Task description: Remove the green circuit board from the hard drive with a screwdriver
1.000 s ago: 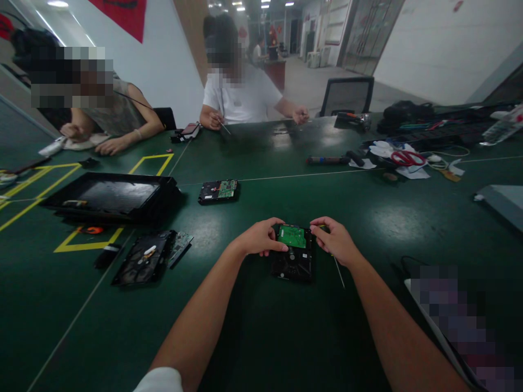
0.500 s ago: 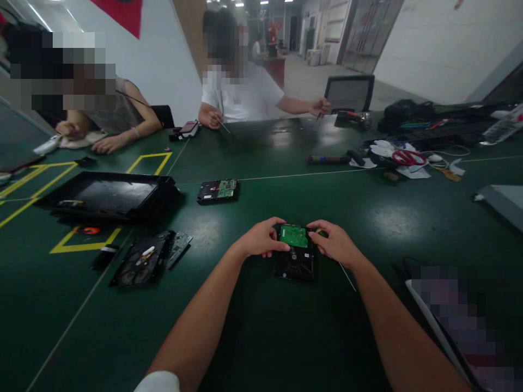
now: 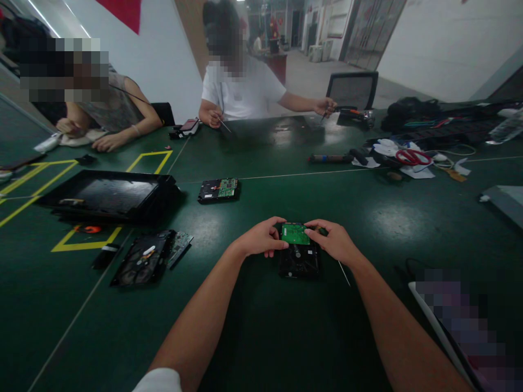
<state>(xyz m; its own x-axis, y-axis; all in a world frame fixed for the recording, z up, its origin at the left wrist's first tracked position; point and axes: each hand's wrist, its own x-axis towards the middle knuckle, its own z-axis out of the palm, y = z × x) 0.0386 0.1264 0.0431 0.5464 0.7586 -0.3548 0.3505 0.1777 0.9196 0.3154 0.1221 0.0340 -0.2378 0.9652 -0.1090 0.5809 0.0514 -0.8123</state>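
A black hard disk drive (image 3: 299, 263) lies before me on the green table, a green circuit board (image 3: 296, 233) over its far half. My left hand (image 3: 263, 238) grips the board's left edge, thumb at its near left corner. At the opposite edge, the thumb and fingers of my right hand (image 3: 329, 239) pinch the board's right side. A thin metal shaft (image 3: 344, 274), seemingly a screwdriver's, sticks out below my right hand; its handle is mostly hidden by that hand. Whether the board is fully apart from the drive I cannot tell.
Another hard drive (image 3: 218, 190) lies farther off. Left are an opened black device (image 3: 143, 260) and a stacked black panel (image 3: 110, 193). Cables and papers (image 3: 412, 158) lie at right, a pale-edged object (image 3: 433, 321) nearer. Two people sit across, one holding a thin tool (image 3: 225, 126).
The hard drive has shifted slightly right beneath the circuit board. My right fingers have moved a little farther onto the board's right edge. My left hand has barely moved.
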